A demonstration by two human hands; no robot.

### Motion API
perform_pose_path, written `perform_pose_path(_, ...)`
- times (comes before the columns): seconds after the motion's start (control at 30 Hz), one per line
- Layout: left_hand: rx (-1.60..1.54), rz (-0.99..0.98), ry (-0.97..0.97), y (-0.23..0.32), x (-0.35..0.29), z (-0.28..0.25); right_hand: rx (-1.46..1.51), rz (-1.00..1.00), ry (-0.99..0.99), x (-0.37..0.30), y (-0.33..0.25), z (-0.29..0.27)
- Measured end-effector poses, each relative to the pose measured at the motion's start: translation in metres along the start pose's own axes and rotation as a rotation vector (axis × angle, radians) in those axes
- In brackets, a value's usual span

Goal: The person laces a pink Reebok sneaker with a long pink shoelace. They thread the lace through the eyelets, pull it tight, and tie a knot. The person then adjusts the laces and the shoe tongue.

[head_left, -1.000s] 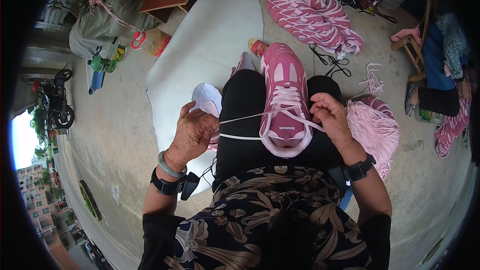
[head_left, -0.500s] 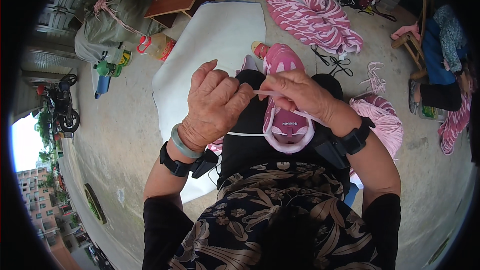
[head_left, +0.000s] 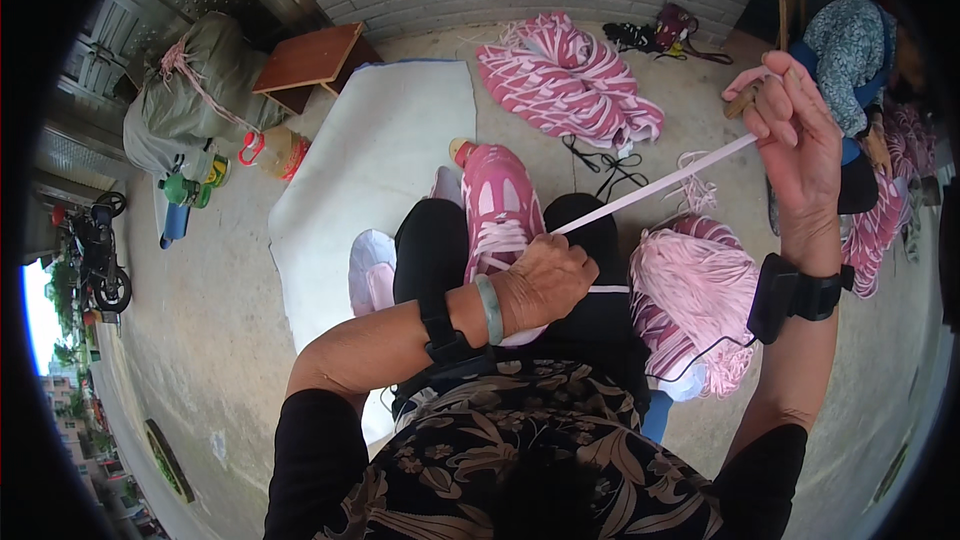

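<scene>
A pink sneaker (head_left: 495,185) with pale laces rests between my thighs, its toe pointing away from me. My left hand (head_left: 552,285) is closed low over its opening, hiding the tongue and upper eyelets. From that fist a pale pink shoelace (head_left: 660,183) runs taut, up and rightward. Raised far to the right, my right hand (head_left: 800,135) pinches the other end between thumb and fingers. The left fingertips are turned down and hidden. Another stretch of lace (head_left: 610,289) sticks out to the right below the left hand.
Bundled pink shoe pieces (head_left: 570,80) lie ahead on the concrete. A heap of pale pink laces (head_left: 690,275) sits by my right knee. A white sheet (head_left: 375,130) spreads at left, near a wooden stool (head_left: 310,60) and bottles (head_left: 275,153). Another person (head_left: 850,50) sits at right.
My hands were close together above the shoe with the lace between them. The right hand has swung far out to the right, stretching the lace; the left has dropped onto the shoe.
</scene>
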State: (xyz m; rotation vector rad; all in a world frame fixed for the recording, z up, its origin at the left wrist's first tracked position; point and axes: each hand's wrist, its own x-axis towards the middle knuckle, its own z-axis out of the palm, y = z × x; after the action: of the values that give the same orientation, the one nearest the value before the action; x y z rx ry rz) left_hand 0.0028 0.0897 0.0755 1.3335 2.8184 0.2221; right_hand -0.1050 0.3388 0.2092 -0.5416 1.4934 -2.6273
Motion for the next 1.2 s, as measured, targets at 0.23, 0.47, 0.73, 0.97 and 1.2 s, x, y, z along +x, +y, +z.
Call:
perform_pose_path(0.23, -0.063, 0.172, -0.157, -0.009, -0.003, 0.027, -0.035, -0.049, 0.208, -0.038, -0.032, -0.038)
perform_pose_path(0.47, -0.524, 0.023, -0.169, -0.007, 0.014, 0.018, 0.022, -0.107, 0.319, -0.063, -0.040, -0.079)
perform_pose_path(0.73, -1.365, -0.079, -0.157, -0.018, 0.057, -0.074, -0.060, -0.082, 0.328, -0.067, -0.047, -0.110)
perform_pose_path(0.97, -1.344, -0.043, 0.710, -0.095, 0.015, -0.221, -0.157, -0.090, 0.312, -0.073, -0.080, -0.168)
perform_pose_path(1.2, -1.311, -0.425, 1.253, -0.173, -0.099, -0.278, -0.217, -0.058, 0.639, -0.084, -0.061, -0.273)
